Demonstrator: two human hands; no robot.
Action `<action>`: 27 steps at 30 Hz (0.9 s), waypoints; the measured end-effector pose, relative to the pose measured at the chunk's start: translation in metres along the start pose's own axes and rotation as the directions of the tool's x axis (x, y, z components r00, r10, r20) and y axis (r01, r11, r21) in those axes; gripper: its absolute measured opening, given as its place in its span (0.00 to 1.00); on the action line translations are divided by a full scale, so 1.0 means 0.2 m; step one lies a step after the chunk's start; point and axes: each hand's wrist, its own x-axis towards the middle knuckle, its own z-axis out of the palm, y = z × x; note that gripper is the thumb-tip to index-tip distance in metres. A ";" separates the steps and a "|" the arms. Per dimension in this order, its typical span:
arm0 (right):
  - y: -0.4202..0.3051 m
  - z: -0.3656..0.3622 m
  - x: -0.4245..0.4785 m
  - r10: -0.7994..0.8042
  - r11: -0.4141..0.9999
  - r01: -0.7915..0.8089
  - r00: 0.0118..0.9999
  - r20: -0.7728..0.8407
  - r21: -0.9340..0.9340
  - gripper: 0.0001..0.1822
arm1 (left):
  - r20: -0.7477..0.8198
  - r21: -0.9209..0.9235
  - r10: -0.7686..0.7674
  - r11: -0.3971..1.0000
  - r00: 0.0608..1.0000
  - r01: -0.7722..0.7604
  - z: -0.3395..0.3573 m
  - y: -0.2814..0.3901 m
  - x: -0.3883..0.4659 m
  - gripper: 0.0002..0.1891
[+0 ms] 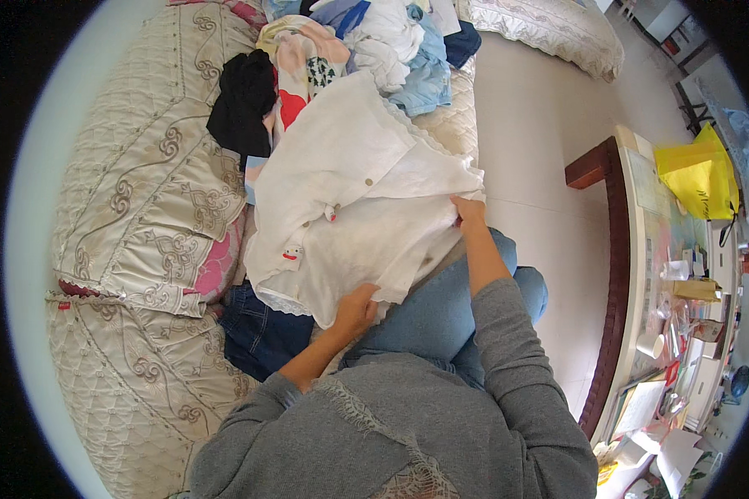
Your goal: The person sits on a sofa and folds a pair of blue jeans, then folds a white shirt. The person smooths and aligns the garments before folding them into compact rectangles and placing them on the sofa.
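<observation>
A white garment [374, 231] with lace trim, buttons and small red-and-white cartoon decorations lies spread before me, partly across my lap. My left hand [357, 309] pinches its near edge, close to my body. At its right edge, my right hand [470, 211] grips the cloth between thumb and fingers. One flap of the garment is folded over at the top, with a round button [368, 182] showing on it. Dark blue jeans [265, 330] lie just left of my left hand, partly under the white cloth.
A heap of clothes [381, 43] lies beyond the garment, with a black garment [243, 100] at its left. Quilted cushions [156, 143] line the left side. To the right, past the tiled floor [530, 125], stands a cluttered table [636, 237] bearing a yellow bag [699, 174].
</observation>
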 end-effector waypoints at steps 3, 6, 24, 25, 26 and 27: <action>0.06 -0.12 0.18 0.099 0.918 -0.061 0.992 -0.078 0.391 0.16 | 0.089 -0.138 -0.044 0.989 0.995 0.056 -0.10 0.16 0.00 0.13; 0.05 -0.25 0.06 0.078 0.626 0.000 0.995 -0.063 0.780 0.14 | 0.196 -0.181 -0.081 0.976 0.977 0.117 -0.18 0.27 -0.06 0.12; -0.26 0.34 -0.06 -0.447 0.175 0.693 0.689 0.571 -0.700 0.21 | 0.135 -0.538 -0.783 0.457 0.607 0.708 -0.39 -0.19 -0.29 0.18; -0.25 0.31 -0.02 -0.482 0.108 0.694 0.663 0.573 -0.712 0.20 | 0.086 -0.473 -0.756 0.542 0.649 0.694 -0.40 -0.22 -0.29 0.18; -0.25 0.27 0.03 -0.515 0.042 0.690 0.634 0.576 -0.722 0.19 | 0.041 -0.402 -0.723 0.621 0.690 0.674 -0.41 -0.25 -0.28 0.18; -0.25 0.22 0.07 -0.607 0.158 0.673 0.644 0.467 -0.723 0.20 | 0.003 -0.326 -0.686 0.687 0.728 0.649 -0.40 -0.27 -0.28 0.18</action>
